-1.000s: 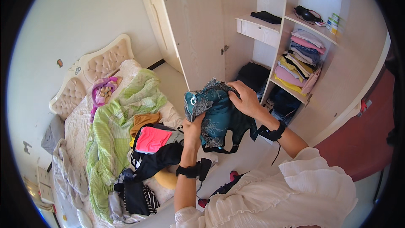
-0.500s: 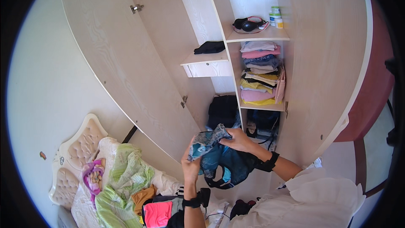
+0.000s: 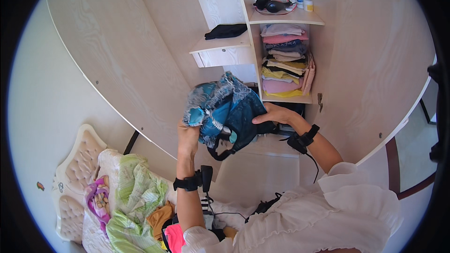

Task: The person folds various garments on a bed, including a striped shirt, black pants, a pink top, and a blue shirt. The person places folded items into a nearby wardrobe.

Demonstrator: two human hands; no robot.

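Plainly grasping crumpled, grey-laced teal garment (image 3: 241,110) with left fingers (image 3: 183,130) and right fingers (image 3: 261,118), before boxy wood-grained wardrobe (image 3: 227,56) holding folded clothes (image 3: 282,68).

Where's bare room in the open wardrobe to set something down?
Drawer-top ledge: bare strip in front of the black cloth. Shelf above the folded stack: narrow front strip, bordered behind by the black item with red cord and small tubs. Crowded: where that stack sits, and between left hand and right hand, where the teal lace garment is.
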